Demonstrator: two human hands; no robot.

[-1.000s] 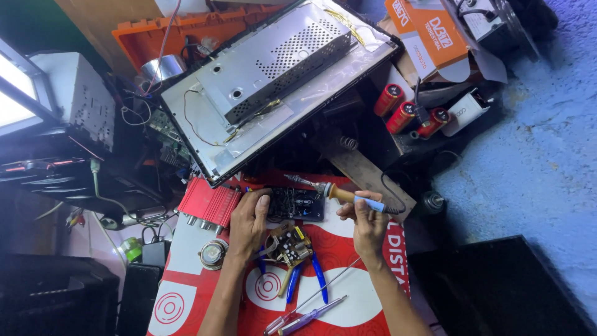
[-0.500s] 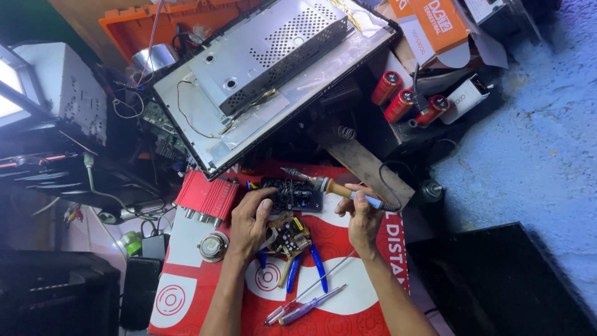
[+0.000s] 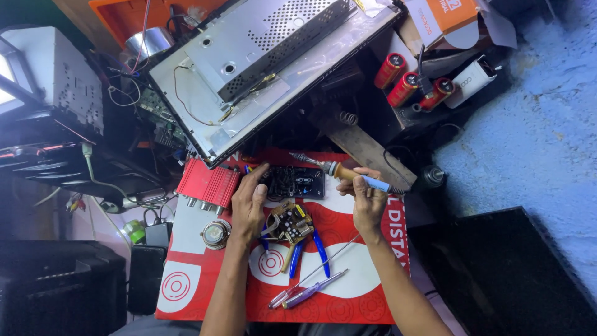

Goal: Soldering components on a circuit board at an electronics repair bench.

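Amplifier case, red and finned, sits just left of the left hand, whose fingers press flat on a dark circuit board; nothing is gripped. Between the hands, a smaller brown board lies over blue-handled pliers. Both boards look light, stiff and fragile, best held by their edges. The right hand is clenched around a soldering iron, taken by its handle, its tip over the dark board.

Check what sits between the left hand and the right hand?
Head view: a dark circuit board lies between left hand and right hand, under the soldering iron tip.
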